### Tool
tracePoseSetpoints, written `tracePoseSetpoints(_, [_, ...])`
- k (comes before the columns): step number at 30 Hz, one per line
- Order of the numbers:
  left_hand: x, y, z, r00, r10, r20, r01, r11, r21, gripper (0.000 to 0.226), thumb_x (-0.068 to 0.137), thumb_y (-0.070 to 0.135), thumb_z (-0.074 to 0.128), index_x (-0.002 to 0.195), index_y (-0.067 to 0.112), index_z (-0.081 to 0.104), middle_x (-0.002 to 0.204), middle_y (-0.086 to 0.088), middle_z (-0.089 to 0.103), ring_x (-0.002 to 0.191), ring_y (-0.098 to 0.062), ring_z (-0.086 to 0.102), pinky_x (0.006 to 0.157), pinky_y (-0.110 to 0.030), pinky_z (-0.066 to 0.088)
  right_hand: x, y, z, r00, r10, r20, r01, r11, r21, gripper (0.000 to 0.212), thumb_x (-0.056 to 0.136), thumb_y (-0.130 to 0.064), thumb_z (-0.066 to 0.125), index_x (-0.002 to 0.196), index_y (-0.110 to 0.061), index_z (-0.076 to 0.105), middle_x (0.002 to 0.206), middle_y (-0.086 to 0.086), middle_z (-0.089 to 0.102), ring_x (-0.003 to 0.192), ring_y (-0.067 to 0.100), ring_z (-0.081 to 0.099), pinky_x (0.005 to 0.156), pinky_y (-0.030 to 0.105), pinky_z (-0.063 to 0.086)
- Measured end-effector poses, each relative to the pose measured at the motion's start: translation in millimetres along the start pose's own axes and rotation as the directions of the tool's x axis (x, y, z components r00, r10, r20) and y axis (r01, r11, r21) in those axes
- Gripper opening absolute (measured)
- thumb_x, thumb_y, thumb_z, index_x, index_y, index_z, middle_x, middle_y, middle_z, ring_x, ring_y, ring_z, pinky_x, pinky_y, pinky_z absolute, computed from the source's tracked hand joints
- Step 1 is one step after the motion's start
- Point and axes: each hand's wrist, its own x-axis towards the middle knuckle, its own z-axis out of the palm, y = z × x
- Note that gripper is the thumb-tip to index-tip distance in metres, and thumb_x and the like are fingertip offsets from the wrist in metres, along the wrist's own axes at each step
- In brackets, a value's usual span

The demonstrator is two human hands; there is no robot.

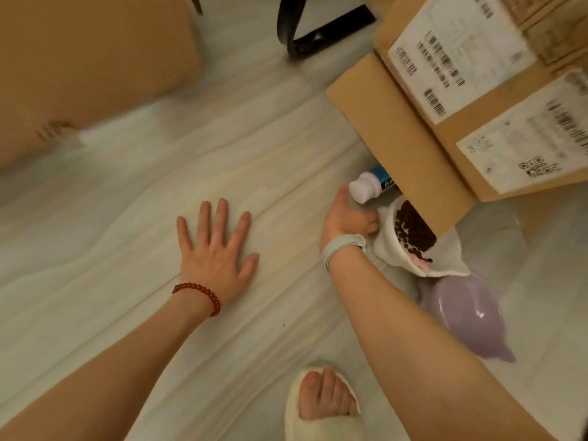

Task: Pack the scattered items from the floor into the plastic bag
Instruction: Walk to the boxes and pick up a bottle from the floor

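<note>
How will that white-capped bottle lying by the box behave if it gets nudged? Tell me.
The bottle lies on its side on smooth floor, so it will probably roll. Its rounded cap looks like slick plastic, possibly slippery. The cardboard box beside it should stop it rolling that way.

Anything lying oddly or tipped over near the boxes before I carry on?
Yes. A white bottle lies on its side, partly tucked under the cardboard box. Beside it the right hand touches a white plush item with dark beads, tipped against the box. A purple bowl sits nearby.
</note>
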Motion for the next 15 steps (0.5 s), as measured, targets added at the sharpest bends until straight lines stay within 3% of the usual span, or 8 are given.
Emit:
tracePoseSetpoints(3, [1.2, -7.2, 4.4, 0.999, 0.040, -0.031, -0.039, 0.999, 0.035, 0.067, 0.083, 0.060, 0.021, 0.141, 0.028, 0.025, 0.151, -0.013, 0.024, 0.139, -0.035, 0.019, 0.106, -0.057, 0.004, 2.6, -10.1, 7.2, 0.986, 0.164, -0.010, -0.163, 0.983, 0.088, 0.076, 0.078, -0.048, 0.061, 0.133, -0.004, 0.034, 0.137, 0.014, 0.039, 0.128, 0.029, 0.035, 0.109, 0.041, 0.028])
tracePoseSetpoints(6, [0.1, -10.4, 1.6, 0.999, 0.036, -0.011, -0.036, 0.998, 0.047, 0.065, 0.084, 0.058, 0.021, 0.141, 0.028, 0.028, 0.150, -0.012, 0.027, 0.139, -0.034, 0.022, 0.106, -0.053, 0.001, 2.5, -20.5, 5.6, 0.958, 0.288, 0.008, -0.283, 0.934, 0.218, 0.076, 0.074, -0.045, 0.065, 0.130, -0.005, 0.035, 0.137, 0.015, 0.040, 0.127, 0.031, 0.039, 0.108, 0.046, 0.034])
tracePoseSetpoints(10, [-5.9, -18.1, -0.9, 0.997, 0.075, -0.011, -0.074, 0.995, 0.073, 0.062, 0.085, 0.054, 0.021, 0.140, 0.027, 0.031, 0.149, -0.011, 0.032, 0.137, -0.033, 0.028, 0.108, -0.049, 0.004, 8.9, -12.3, 11.2, 0.976, 0.167, 0.138, -0.201, 0.937, 0.285, 0.054, 0.096, -0.013, 0.038, 0.144, -0.011, 0.011, 0.146, 0.028, 0.022, 0.133, 0.048, 0.023, 0.109, 0.060, 0.020])
tracePoseSetpoints(11, [-6.6, -20.8, -1.0, 0.997, 0.081, -0.011, -0.080, 0.994, 0.068, 0.061, 0.085, 0.054, 0.022, 0.139, 0.027, 0.032, 0.148, -0.010, 0.033, 0.137, -0.032, 0.029, 0.108, -0.049, 0.005, 6.6, -11.9, 11.9, 0.979, 0.148, 0.137, -0.180, 0.950, 0.257, 0.055, 0.096, -0.014, 0.037, 0.144, -0.011, 0.010, 0.147, 0.027, 0.021, 0.133, 0.048, 0.023, 0.109, 0.059, 0.020])
tracePoseSetpoints(14, [-12.7, -23.5, -6.3, 0.997, 0.066, 0.041, -0.067, 0.998, 0.019, 0.061, 0.085, 0.051, 0.020, 0.139, 0.026, 0.032, 0.149, -0.009, 0.031, 0.138, -0.031, 0.026, 0.112, -0.048, 0.008, -16.8, -11.1, 4.5, 0.989, 0.147, 0.016, -0.148, 0.978, 0.151, 0.064, 0.088, -0.041, 0.052, 0.137, -0.008, 0.028, 0.141, 0.017, 0.033, 0.128, 0.035, 0.036, 0.106, 0.044, 0.030])
tracePoseSetpoints(15, [-18.5, -22.8, -10.5, 0.997, 0.053, 0.062, -0.053, 0.999, -0.010, 0.061, 0.086, 0.050, 0.018, 0.141, 0.027, 0.028, 0.152, -0.008, 0.025, 0.141, -0.030, 0.020, 0.114, -0.050, 0.009, -29.2, -9.0, -0.8, 0.993, 0.112, 0.045, -0.116, 0.987, 0.109, 0.062, 0.086, -0.045, 0.054, 0.132, -0.008, 0.034, 0.137, 0.014, 0.039, 0.124, 0.033, 0.041, 0.103, 0.043, 0.033])
